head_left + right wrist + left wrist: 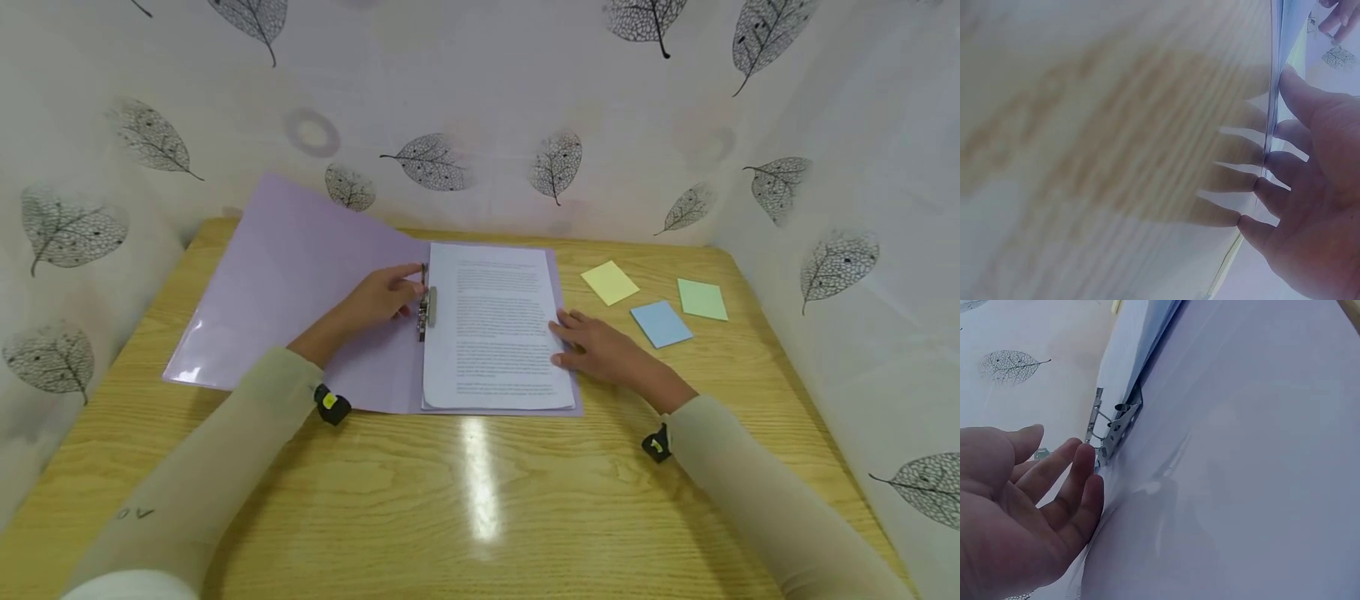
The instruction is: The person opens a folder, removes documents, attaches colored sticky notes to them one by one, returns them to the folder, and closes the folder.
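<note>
A purple folder (315, 242) lies spread on the wooden desk (360, 500), towards its far edge, with its cover turned over to the left and one corner of it rising above that far edge. A stack of printed pages (498, 325) sits on the folder's right half, and the metal clip (422, 323) runs along the stack's left side, by the spine.

The person's left hand (375, 297) reaches across the cover to the clip. Its fingers are loosely bent and the thumb stands apart from them, so nothing is clasped; as far as I can make out from this angle, the fingertips touch the metal. The right hand (596, 343) is at the other side, its fingers relaxed and slightly spread, the tips against the right edge of the pages without gripping them.

Over in the desk's far right corner lie three square notes, each apart from the others. The yellow note (610, 283) is closest to the folder, the green note (702, 299) is nearest the desk's right edge, and the blue note (662, 324) lies between them, a little closer to the near edge. Behind the far edge hangs pale cloth (480, 75) printed with dark leaves.
</note>
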### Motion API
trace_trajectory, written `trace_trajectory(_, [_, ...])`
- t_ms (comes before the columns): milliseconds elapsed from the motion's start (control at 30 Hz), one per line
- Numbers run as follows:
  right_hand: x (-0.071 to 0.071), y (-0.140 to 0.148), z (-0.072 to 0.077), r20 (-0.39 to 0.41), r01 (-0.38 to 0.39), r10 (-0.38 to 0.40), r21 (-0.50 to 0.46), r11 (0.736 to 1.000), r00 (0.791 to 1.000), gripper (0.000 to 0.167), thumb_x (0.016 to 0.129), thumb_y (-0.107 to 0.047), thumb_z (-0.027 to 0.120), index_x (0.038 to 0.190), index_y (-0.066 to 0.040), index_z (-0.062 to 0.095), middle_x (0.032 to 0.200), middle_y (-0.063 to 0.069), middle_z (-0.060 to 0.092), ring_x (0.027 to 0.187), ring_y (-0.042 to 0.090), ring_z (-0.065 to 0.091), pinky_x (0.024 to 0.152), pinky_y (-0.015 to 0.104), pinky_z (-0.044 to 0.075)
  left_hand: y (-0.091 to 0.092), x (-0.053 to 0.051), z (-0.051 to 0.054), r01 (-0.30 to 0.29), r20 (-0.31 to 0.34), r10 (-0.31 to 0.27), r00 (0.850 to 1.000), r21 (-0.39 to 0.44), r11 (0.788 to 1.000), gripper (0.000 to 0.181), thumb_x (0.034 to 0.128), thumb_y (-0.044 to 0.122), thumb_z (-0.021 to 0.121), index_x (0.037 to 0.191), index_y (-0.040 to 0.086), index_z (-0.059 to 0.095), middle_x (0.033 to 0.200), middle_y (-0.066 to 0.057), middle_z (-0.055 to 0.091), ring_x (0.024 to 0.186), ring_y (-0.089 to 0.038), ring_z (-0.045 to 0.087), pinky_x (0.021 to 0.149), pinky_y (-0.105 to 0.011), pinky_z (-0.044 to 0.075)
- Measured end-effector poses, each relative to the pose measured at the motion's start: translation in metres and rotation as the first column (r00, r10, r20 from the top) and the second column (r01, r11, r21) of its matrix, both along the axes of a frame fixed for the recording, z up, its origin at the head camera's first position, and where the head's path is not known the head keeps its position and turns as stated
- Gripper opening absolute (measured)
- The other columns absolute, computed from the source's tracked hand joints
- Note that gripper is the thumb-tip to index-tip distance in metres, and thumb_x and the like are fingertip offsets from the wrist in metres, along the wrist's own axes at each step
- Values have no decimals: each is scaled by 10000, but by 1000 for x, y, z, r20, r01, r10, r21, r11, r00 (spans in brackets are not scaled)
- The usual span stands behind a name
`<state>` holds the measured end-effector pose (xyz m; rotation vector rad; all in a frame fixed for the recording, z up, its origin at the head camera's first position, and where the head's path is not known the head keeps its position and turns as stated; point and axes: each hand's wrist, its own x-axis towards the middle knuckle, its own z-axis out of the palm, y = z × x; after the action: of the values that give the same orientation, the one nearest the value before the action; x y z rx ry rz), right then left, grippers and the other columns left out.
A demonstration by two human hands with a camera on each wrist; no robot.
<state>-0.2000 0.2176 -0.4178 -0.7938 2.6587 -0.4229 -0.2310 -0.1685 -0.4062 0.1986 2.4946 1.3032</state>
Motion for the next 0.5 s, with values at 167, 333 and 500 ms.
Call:
trace_trajectory(167, [0,0,0,-1,-2,2,-9,1000,1000,692,1002,-353,626,1547,-43,335,1645,194,209,1524,441,164,1209,601,221,1,-3,-7,21,10,-21,1000,-18,1000,569,1067,248,516,1569,53,332,1413,-174,596,1004,-280,671,865,-361,542])
trace_trajectory(333, [0,0,0,0,2,-2,-11,1000,1000,694,999,-358,630,1547,-48,339,1645,190,215,1522,439,173,1207,603,227,-1,-3,-11,24,20,-23,1000,-21,999,538,1070,233,510,1556,54,362,1461,-155,558,1046,-283,666,892,-377,540])
trace_trajectory(500, [1,0,0,8,7,-7,-12,1000,1000,697,1001,-362,627,1548,-46,333,1647,187,209,1525,438,166,1208,604,224,-2,4,-7,29,9,-29,1000,-2,1000,531,1075,244,500,1560,78,362,1483,-145,539,1067,-300,670,909,-390,537])
